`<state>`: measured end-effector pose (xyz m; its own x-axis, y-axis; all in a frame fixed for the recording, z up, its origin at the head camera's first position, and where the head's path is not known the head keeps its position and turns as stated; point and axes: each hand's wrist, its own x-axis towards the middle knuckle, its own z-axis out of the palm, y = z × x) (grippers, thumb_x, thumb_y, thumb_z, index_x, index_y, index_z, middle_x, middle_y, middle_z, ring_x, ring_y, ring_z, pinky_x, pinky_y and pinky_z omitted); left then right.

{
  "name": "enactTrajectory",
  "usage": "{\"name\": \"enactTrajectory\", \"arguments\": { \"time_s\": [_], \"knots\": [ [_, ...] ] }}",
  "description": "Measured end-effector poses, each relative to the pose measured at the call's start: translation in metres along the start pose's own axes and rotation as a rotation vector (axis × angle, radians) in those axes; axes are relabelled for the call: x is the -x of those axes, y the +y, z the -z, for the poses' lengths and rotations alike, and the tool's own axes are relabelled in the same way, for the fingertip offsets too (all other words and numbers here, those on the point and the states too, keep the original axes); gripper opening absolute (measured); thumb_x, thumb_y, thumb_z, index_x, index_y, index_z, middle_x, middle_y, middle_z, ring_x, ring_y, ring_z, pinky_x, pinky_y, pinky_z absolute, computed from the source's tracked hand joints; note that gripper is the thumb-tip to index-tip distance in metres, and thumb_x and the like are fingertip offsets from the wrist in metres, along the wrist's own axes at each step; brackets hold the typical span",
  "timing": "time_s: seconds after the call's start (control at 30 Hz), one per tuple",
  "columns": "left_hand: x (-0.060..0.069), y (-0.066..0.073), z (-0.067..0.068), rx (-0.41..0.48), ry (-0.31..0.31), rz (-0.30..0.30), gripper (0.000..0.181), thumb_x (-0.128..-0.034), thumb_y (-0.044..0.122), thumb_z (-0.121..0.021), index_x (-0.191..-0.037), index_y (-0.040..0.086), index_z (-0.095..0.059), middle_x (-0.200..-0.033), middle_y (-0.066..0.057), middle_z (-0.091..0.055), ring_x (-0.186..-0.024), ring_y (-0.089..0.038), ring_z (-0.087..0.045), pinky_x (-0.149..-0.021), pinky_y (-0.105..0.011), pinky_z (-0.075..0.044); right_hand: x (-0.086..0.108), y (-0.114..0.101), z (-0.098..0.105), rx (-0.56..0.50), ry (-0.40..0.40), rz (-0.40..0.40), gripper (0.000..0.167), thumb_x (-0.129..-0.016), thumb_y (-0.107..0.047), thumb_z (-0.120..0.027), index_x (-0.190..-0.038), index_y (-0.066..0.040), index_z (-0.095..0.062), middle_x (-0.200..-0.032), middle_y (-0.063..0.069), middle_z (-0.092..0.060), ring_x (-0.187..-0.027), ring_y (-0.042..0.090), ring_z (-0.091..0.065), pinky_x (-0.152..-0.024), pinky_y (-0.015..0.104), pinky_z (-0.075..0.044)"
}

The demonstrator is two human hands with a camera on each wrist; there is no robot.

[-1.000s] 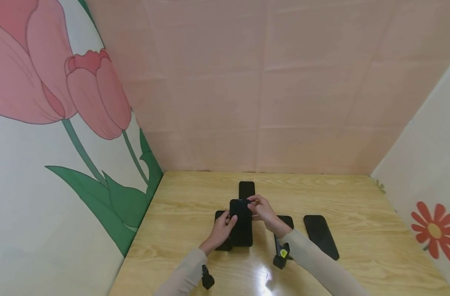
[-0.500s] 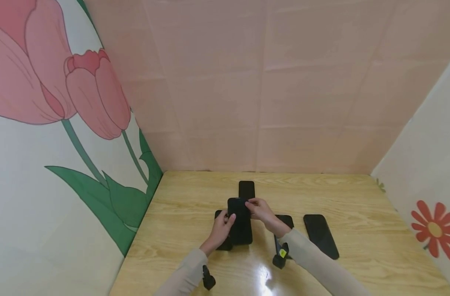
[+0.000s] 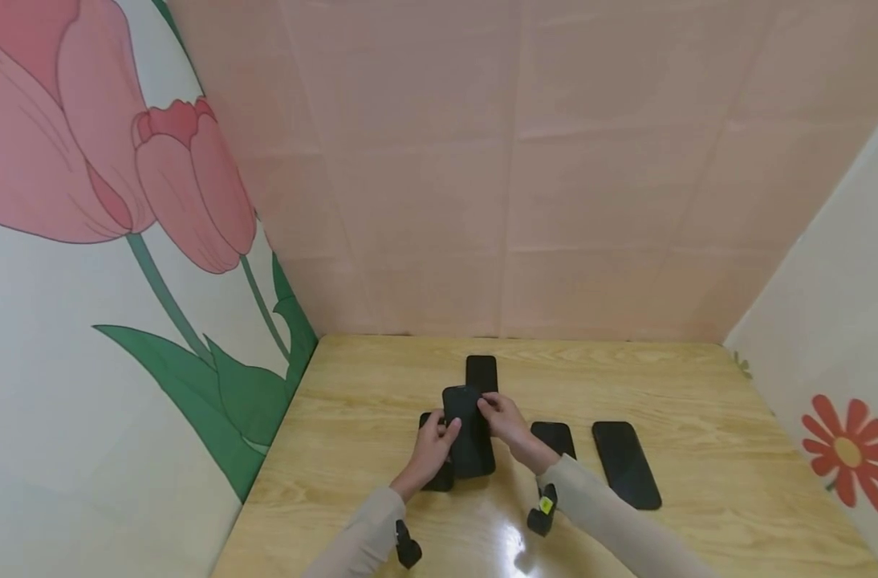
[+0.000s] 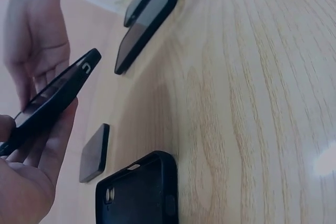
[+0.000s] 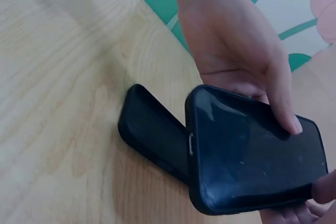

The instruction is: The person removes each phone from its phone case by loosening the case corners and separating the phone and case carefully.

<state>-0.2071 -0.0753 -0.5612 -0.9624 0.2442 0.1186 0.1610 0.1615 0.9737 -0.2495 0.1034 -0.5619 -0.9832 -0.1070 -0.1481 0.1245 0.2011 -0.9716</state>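
Observation:
Both hands hold a phone in a black case (image 3: 469,437), raised above the table with its dark glossy screen facing up. My left hand (image 3: 428,453) grips its left edge, thumb on the front. At the upper right edge, my right hand (image 3: 510,424) pinches it with thumb and fingers. The right wrist view shows the cased phone (image 5: 252,150) close up, with a port opening in the near short edge. An empty black phone case (image 4: 139,192) lies open side up on the table, beneath and left of the held phone; part of it is hidden.
A dark phone (image 3: 481,372) lies beyond the hands. Two more dark phones lie to the right: a nearer phone (image 3: 554,437), partly hidden by the right forearm, and a farther phone (image 3: 627,466). Walls border the wooden table (image 3: 367,369) at back and sides.
The held phone has shifted slightly left and its top leans a little more leftward. My right hand has come slightly lower along its edge. The left hand has barely moved.

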Motion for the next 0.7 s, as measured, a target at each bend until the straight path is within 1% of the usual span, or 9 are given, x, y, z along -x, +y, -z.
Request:
{"name": "enactTrajectory", "arguments": {
  "time_s": [0.03,0.17,0.23,0.3,0.4,0.5,0.6,0.67,0.7],
  "knots": [
    [0.0,0.002,0.0,0.013,-0.001,0.011,0.027,-0.1059,0.014,-0.047,-0.121,-0.009,-0.048,-0.091,-0.023,-0.068,-0.069,-0.026,-0.063,-0.057,-0.04,-0.054,0.001,0.0,-0.001,0.003,0.012,0.003,0.039,-0.107,-0.015,-0.045,-0.134,0.012,-0.049,-0.126,0.029,-0.056,-0.111,0.035,-0.058,-0.085,0.047,-0.054],
    [-0.004,-0.011,-0.003,0.003,0.019,0.017,0.028,-0.1058,0.016,-0.048,-0.123,-0.006,-0.049,-0.089,-0.021,-0.068,-0.069,-0.023,-0.062,-0.054,-0.037,-0.053,0.002,0.001,-0.004,0.006,0.058,0.017,0.033,-0.106,-0.013,-0.044,-0.124,0.013,-0.056,-0.109,0.019,-0.061,-0.094,0.026,-0.058,-0.079,0.041,-0.054],
    [-0.006,-0.02,-0.005,0.001,0.02,0.03,0.03,-0.1055,0.019,-0.05,-0.124,-0.004,-0.049,-0.089,-0.02,-0.069,-0.068,-0.022,-0.063,-0.054,-0.035,-0.053,0.002,0.003,-0.004,0.014,0.078,0.018,0.032,-0.106,-0.012,-0.043,-0.12,0.013,-0.058,-0.1,0.016,-0.06,-0.087,0.024,-0.056,-0.074,0.038,-0.052],
    [-0.007,-0.024,-0.006,0.022,0.009,0.038,0.03,-0.1047,0.023,-0.052,-0.123,-0.001,-0.049,-0.087,-0.018,-0.07,-0.066,-0.022,-0.064,-0.053,-0.032,-0.054,0.003,0.005,-0.005,0.01,0.097,0.01,0.03,-0.106,-0.01,-0.041,-0.117,0.013,-0.059,-0.093,0.013,-0.056,-0.083,0.024,-0.052,-0.072,0.036,-0.049],
    [-0.008,-0.026,-0.009,0.055,-0.015,0.037,0.031,-0.1035,0.027,-0.054,-0.12,0.001,-0.05,-0.086,-0.017,-0.071,-0.066,-0.025,-0.067,-0.053,-0.033,-0.055,0.003,0.007,-0.006,0.01,0.124,0.001,0.028,-0.106,-0.008,-0.04,-0.106,0.01,-0.06,-0.086,0.009,-0.051,-0.081,0.023,-0.049,-0.069,0.033,-0.045],
    [-0.008,-0.026,-0.009,0.065,-0.025,0.025,0.032,-0.1032,0.029,-0.055,-0.119,0.002,-0.05,-0.085,-0.016,-0.071,-0.065,-0.025,-0.068,-0.052,-0.037,-0.056,0.001,0.008,-0.007,0.012,0.135,-0.005,0.026,-0.105,-0.007,-0.038,-0.093,0.008,-0.056,-0.079,0.008,-0.045,-0.077,0.023,-0.046,-0.067,0.033,-0.041],
    [-0.009,-0.027,-0.009,0.062,-0.042,0.019,0.033,-0.1042,0.028,-0.053,-0.123,0.001,-0.049,-0.087,-0.015,-0.071,-0.066,-0.021,-0.068,-0.053,-0.04,-0.056,-0.001,0.007,-0.007,0.036,0.148,-0.014,0.026,-0.105,-0.006,-0.037,-0.095,0.008,-0.057,-0.086,0.013,-0.051,-0.085,0.027,-0.049,-0.075,0.039,-0.043],
    [-0.01,-0.028,-0.008,0.057,-0.056,0.011,0.034,-0.1049,0.026,-0.051,-0.126,0.0,-0.048,-0.089,-0.016,-0.071,-0.067,-0.019,-0.068,-0.054,-0.042,-0.057,-0.002,0.007,-0.008,0.049,0.162,-0.027,0.029,-0.105,-0.006,-0.036,-0.106,0.01,-0.06,-0.101,0.02,-0.058,-0.098,0.033,-0.053,-0.087,0.046,-0.046],
    [-0.009,-0.028,-0.008,0.055,-0.063,0.0,0.034,-0.1053,0.025,-0.05,-0.127,-0.001,-0.047,-0.09,-0.016,-0.071,-0.068,-0.018,-0.068,-0.054,-0.043,-0.057,-0.002,0.006,-0.008,0.054,0.167,-0.034,0.031,-0.105,-0.006,-0.035,-0.113,0.011,-0.06,-0.111,0.023,-0.059,-0.107,0.035,-0.053,-0.094,0.05,-0.044]
  ]
}}
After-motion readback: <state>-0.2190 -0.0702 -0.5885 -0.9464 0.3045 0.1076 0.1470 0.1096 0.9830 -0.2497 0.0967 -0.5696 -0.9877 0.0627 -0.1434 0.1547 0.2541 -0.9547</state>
